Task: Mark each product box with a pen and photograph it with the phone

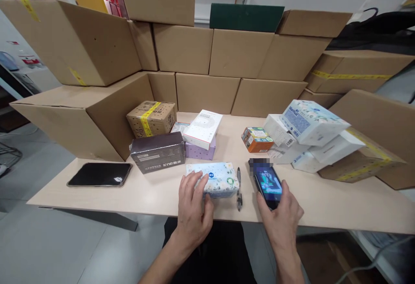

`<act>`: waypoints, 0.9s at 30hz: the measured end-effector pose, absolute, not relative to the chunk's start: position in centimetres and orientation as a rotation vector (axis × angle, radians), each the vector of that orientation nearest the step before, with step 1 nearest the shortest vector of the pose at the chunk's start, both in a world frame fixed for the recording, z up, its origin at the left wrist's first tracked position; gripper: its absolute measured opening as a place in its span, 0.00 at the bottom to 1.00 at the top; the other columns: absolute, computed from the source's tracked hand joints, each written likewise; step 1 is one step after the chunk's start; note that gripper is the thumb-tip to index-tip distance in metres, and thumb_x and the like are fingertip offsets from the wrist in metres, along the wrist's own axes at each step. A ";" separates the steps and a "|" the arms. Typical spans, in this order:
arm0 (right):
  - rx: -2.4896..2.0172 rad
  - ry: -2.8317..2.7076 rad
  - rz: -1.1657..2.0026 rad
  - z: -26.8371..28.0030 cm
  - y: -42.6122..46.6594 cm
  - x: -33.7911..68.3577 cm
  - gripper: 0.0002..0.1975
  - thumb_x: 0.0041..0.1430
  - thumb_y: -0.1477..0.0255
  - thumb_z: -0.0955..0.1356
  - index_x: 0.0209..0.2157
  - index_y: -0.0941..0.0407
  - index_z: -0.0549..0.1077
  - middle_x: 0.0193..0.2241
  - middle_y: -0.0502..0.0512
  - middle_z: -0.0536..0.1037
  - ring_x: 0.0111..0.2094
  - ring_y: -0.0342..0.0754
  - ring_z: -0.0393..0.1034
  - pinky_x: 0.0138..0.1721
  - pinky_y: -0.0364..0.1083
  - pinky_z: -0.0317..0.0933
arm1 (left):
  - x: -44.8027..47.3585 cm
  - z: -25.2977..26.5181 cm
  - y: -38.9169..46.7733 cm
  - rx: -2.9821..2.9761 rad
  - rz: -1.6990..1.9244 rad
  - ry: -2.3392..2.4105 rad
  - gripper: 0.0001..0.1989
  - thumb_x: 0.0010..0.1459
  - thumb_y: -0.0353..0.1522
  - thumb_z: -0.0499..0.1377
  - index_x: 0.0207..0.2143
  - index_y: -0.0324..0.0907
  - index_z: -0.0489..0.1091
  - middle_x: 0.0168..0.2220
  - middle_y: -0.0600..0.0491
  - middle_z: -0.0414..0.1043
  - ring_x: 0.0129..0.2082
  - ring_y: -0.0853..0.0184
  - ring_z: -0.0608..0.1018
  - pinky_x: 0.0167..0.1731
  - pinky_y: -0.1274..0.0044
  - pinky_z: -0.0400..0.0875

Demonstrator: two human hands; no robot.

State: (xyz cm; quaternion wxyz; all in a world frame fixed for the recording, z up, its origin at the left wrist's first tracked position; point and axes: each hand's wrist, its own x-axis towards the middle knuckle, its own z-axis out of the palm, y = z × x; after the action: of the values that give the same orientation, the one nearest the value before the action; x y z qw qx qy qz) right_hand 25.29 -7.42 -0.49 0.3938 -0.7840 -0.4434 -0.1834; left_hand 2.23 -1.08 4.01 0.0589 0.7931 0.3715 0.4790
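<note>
My left hand (194,208) lies on the near left part of a light-blue floral tissue pack (220,178), its bent fingers over the top and the thumb at the front side. On the table's right half, my right hand (280,215) grips the near end of a dark smartphone (267,182), thumb on one edge and fingers on the other. The phone's screen is lit and shows a clock. Between the pack and the phone lies a black pen (239,189), pointing away from me and touched by neither hand.
Another phone (100,174), screen dark, lies at the left. Behind the hands stand a dark box (158,152), a taped carton (152,117), a white box (203,127) on a purple box (200,150), an orange box (257,139) and stacked tissue packs (313,122). Cardboard boxes (207,94) wall the back.
</note>
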 end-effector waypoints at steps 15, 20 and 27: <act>-1.957 -1.290 -0.320 0.7 -7.7 25.4 0.37 0.59 0.49 0.65 0.61 0.59 0.65 0.57 0.72 0.67 0.58 0.67 0.60 0.52 0.69 0.60 | 0.6 2.3 0.1 2.141 1.427 1.166 0.28 0.60 0.23 0.52 0.63 0.46 0.58 0.63 0.41 0.53 0.64 0.54 0.62 0.58 0.56 0.65; -1.680 -1.504 0.586 5.0 -5.9 23.7 0.42 0.58 0.61 0.70 0.69 0.49 0.50 0.57 0.64 0.69 0.33 0.46 0.72 0.34 0.50 0.71 | 0.5 1.7 0.3 2.074 1.415 1.177 0.29 0.60 0.25 0.53 0.63 0.47 0.56 0.63 0.41 0.54 0.65 0.53 0.61 0.59 0.55 0.65; -1.488 -1.752 0.718 5.5 -3.1 23.2 0.37 0.55 0.72 0.69 0.66 0.48 0.60 0.65 0.59 0.61 0.60 0.55 0.63 0.55 0.57 0.65 | -0.1 0.9 0.8 1.960 1.424 1.110 0.27 0.61 0.27 0.53 0.63 0.47 0.58 0.62 0.43 0.58 0.65 0.55 0.63 0.62 0.56 0.62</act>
State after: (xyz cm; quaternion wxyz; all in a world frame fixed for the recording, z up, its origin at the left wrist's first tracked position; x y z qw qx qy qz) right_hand 23.18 -3.12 5.51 0.3586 -0.5766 -0.6793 0.2782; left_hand -0.09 0.79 0.91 0.2362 0.7145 0.4049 0.5193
